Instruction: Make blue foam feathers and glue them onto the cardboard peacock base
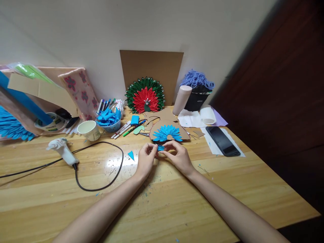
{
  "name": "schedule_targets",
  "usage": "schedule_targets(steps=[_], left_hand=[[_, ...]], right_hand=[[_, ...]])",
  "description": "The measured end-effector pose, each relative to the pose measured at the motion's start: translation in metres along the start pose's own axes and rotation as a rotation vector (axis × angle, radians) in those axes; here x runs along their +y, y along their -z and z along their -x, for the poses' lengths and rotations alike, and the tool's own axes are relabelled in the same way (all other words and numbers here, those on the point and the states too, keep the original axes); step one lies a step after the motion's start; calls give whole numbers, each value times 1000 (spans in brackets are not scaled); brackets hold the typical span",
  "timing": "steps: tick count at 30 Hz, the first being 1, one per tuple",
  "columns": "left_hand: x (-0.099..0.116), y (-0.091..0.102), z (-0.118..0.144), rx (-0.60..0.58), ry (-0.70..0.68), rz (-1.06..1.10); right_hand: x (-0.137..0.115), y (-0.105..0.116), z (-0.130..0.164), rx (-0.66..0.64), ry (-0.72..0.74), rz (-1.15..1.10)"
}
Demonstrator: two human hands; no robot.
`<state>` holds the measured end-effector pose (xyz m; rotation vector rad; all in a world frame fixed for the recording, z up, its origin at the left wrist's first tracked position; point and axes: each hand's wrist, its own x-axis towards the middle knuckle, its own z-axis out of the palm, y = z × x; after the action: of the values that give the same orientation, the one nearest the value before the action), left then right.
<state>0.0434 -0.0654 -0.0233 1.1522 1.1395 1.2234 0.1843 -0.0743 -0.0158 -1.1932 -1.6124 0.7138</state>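
Note:
Between my two hands, a small piece of folded blue paper or ribbon is pinched by the fingertips. My left hand grips its left end, and my right hand grips the other end. Just beyond the fingers lies a cardboard half-round with a fan of blue petals on it. A loose blue triangle rests on the table left of my left hand. At the back, a red and green petal fan leans against a cardboard sheet.
A white glue gun lies at left, its black cord looping toward my left arm. Behind it stand a paper cup and a bowl of blue pieces. Markers lie near the middle, a phone at right.

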Motion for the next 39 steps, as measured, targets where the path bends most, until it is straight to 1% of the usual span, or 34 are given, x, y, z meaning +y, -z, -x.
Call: schedule_targets(steps=[4, 8, 11, 21, 33, 39], left_hand=[[-2, 0, 0, -9, 7, 20], [-3, 1, -1, -14, 16, 51], [-4, 1, -1, -11, 23, 64], [-5, 1, -2, -31, 51, 111], [-4, 2, -2, -47, 24, 99], [-3, 1, -2, -32, 16, 89]], right_hand=[[0, 1, 0, -6, 25, 39], [-1, 3, 1, -7, 89, 107], [-3, 3, 1, -16, 99, 138], [-1, 4, 0, -17, 141, 125], [0, 2, 0, 5, 126, 99], [0, 2, 0, -15, 118, 86]])
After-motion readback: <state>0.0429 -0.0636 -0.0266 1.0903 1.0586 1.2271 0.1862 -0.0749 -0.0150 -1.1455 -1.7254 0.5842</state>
